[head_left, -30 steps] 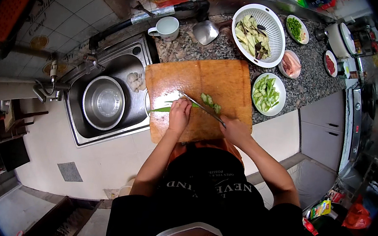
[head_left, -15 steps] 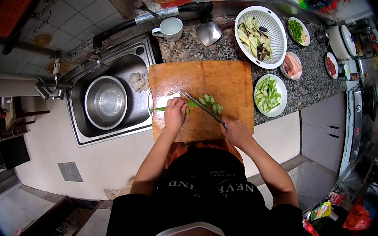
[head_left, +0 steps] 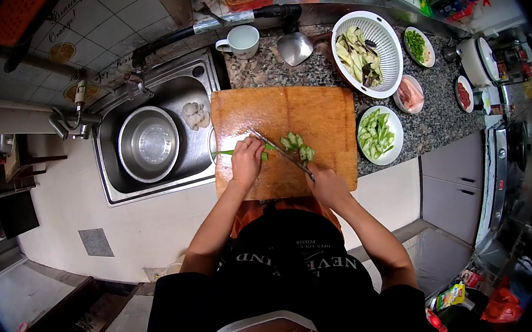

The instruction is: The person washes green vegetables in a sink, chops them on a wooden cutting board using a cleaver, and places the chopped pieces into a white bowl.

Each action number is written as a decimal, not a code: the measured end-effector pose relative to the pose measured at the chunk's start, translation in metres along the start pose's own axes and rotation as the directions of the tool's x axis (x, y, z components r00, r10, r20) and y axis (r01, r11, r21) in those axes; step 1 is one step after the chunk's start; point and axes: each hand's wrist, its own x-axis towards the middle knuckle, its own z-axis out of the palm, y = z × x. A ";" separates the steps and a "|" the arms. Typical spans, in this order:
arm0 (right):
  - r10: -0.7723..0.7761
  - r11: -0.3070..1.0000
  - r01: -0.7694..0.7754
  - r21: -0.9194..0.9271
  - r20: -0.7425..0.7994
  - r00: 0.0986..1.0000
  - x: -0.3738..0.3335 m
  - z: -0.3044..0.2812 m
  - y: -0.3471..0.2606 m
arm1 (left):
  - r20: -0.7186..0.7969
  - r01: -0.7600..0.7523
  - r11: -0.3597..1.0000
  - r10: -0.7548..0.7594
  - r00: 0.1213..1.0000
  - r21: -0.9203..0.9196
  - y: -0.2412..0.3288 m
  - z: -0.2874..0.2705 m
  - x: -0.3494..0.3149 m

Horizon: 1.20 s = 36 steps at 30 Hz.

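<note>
At the frame's centre, the left hand (head_left: 247,159) pins a limp, slippery-looking green stalk (head_left: 232,153) by its stem to the cutting board (head_left: 284,119) while the right hand (head_left: 327,184) is closed around a knife (head_left: 280,151).

1. A speckled granite counter (head_left: 275,76) runs along the tiled wall and carries the kitchen things; a steel sink (head_left: 201,104) is set into its left part.
2. A wooden cutting board (head_left: 310,115) lies on the counter just beside the sink; green vegetable pieces (head_left: 298,147) sit on it.
3. Behind the board stand a white mug (head_left: 243,39) and a metal ladle (head_left: 294,47).
4. A white colander (head_left: 368,53) of sliced vegetables sits right of these; a white plate of cut greens (head_left: 379,134) lies just beside the board's right edge.
5. Small dishes follow: pale meat (head_left: 409,95); chopped greens (head_left: 419,46); red meat (head_left: 463,94).
</note>
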 end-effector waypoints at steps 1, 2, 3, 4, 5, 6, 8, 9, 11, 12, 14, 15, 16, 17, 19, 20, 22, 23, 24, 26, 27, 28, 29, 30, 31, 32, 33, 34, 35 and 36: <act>-0.002 1.000 0.002 -0.004 0.007 1.000 0.004 0.002 0.000 | -0.003 -0.005 1.000 0.005 1.000 -0.006 -0.001 0.001 0.000; -0.008 1.000 0.008 0.007 -0.001 1.000 0.010 0.005 -0.002 | 0.001 -0.010 1.000 0.010 1.000 -0.022 -0.003 0.000 0.000; -0.017 1.000 0.017 0.015 -0.010 1.000 0.016 0.006 -0.004 | 0.002 -0.014 0.999 0.014 1.000 -0.039 -0.004 0.000 0.000; -0.025 0.999 0.026 0.023 -0.019 1.000 0.020 0.008 -0.005 | 0.002 -0.018 0.998 0.018 1.000 -0.056 -0.005 -0.001 -0.001; -0.036 0.999 0.037 0.033 -0.029 0.999 0.021 0.010 -0.003 | -0.003 -0.026 0.998 0.025 1.000 -0.056 -0.006 0.000 -0.002; -0.048 0.998 0.050 0.046 -0.042 0.998 0.020 0.011 0.000 | -0.010 -0.036 0.998 0.035 0.999 -0.053 -0.008 -0.001 -0.003; -0.050 0.998 0.051 0.039 -0.019 0.999 0.016 0.009 -0.001 | -0.015 -0.039 0.998 0.038 0.999 -0.054 -0.012 -0.002 -0.002; -0.037 0.999 0.037 0.016 0.022 0.999 0.008 0.000 -0.006 | -0.013 -0.029 0.998 0.028 1.000 -0.062 -0.012 -0.001 -0.002; -0.010 1.000 0.009 0.004 0.062 0.998 0.004 -0.002 -0.009 | -0.012 -0.022 0.997 0.021 1.000 -0.080 -0.014 -0.001 -0.003; 0.003 1.000 -0.004 0.017 0.059 0.998 0.006 0.002 -0.010 | -0.012 -0.028 0.996 0.027 1.000 -0.087 -0.014 0.000 -0.002; 0.026 0.998 -0.029 0.058 0.040 0.999 0.011 0.006 -0.017 | -0.020 -0.035 0.993 0.033 0.999 -0.111 -0.016 0.000 -0.002; 0.036 0.996 -0.038 0.083 0.023 0.999 0.017 0.007 -0.024 | -0.028 -0.037 0.991 0.034 0.999 -0.129 -0.017 0.001 -0.002; 0.047 0.993 -0.047 0.109 0.006 0.999 0.020 0.006 -0.027 | -0.036 -0.040 0.988 0.035 0.999 -0.147 -0.018 0.002 -0.003; 0.050 0.992 -0.049 0.116 -0.001 0.999 0.021 0.007 -0.026 | -0.030 -0.034 0.987 0.029 0.999 -0.160 -0.019 0.002 -0.003; 0.051 0.990 -0.049 0.134 -0.012 0.999 0.024 0.009 -0.024 | -0.018 -0.021 0.984 0.018 1.000 -0.179 -0.020 -0.001 -0.002; 0.051 0.991 -0.051 0.126 0.000 0.999 0.021 0.006 -0.023 | -0.020 -0.023 0.983 0.019 1.000 -0.184 -0.021 -0.003 -0.001; 0.062 0.993 -0.065 0.102 0.033 0.998 0.008 -0.005 -0.021 | -0.019 -0.018 0.979 0.015 1.000 -0.204 -0.020 -0.003 -0.002; 0.051 0.996 -0.055 0.070 0.047 0.998 0.005 -0.005 -0.022 | -0.009 -0.007 0.980 0.005 1.000 -0.198 -0.022 -0.001 -0.003; 0.041 0.998 -0.043 0.039 0.058 0.997 0.004 -0.005 -0.023 | 0.000 0.001 0.982 -0.001 1.000 -0.190 -0.024 -0.001 -0.003; 0.024 0.999 -0.025 0.042 0.039 0.999 0.006 -0.001 -0.024 | 0.011 0.003 0.984 -0.001 1.000 -0.178 -0.026 0.000 -0.004; 0.018 0.997 -0.018 0.076 0.007 1.000 0.011 0.006 -0.023 | 0.013 -0.004 0.985 0.007 1.000 -0.172 -0.024 -0.001 -0.002; 0.014 0.994 -0.011 0.108 -0.025 1.000 0.016 0.014 -0.022 | 0.016 -0.011 0.986 0.014 1.000 -0.167 -0.023 -0.002 -0.002; -0.007 0.991 0.013 0.136 -0.047 0.999 0.024 0.020 -0.021 | 0.012 -0.021 0.985 0.023 1.000 -0.172 -0.024 -0.002 -0.001; -0.030 0.985 0.041 0.166 -0.069 0.997 0.033 0.024 -0.023 | 0.008 -0.030 0.984 0.032 0.999 -0.173 -0.025 -0.003 -0.001; -0.052 0.978 0.070 0.195 -0.092 0.994 0.038 0.026 -0.025 | 0.004 -0.040 0.984 0.041 0.999 -0.174 -0.026 -0.005 0.000; -0.030 0.975 0.050 0.216 -0.094 0.995 0.035 0.025 -0.025 | 0.002 -0.059 0.985 0.060 0.998 -0.159 -0.026 -0.006 0.000; -0.011 0.971 0.033 0.237 -0.096 0.995 0.030 0.017 -0.028 | -0.003 -0.078 0.987 0.079 0.997 -0.143 -0.025 -0.009 0.000; 0.008 0.966 0.017 0.256 -0.097 0.995 0.026 0.011 -0.030 | -0.007 -0.096 0.987 0.096 0.995 -0.126 -0.024 -0.012 0.002; 0.005 0.969 0.021 0.247 -0.106 0.994 0.024 0.008 -0.028 | -0.016 -0.076 0.991 0.075 0.997 -0.108 -0.023 -0.017 0.004; 0.009 0.972 0.017 0.235 -0.111 0.994 0.020 0.006 -0.023 | -0.020 -0.053 0.994 0.051 0.998 -0.097 -0.021 -0.021 0.005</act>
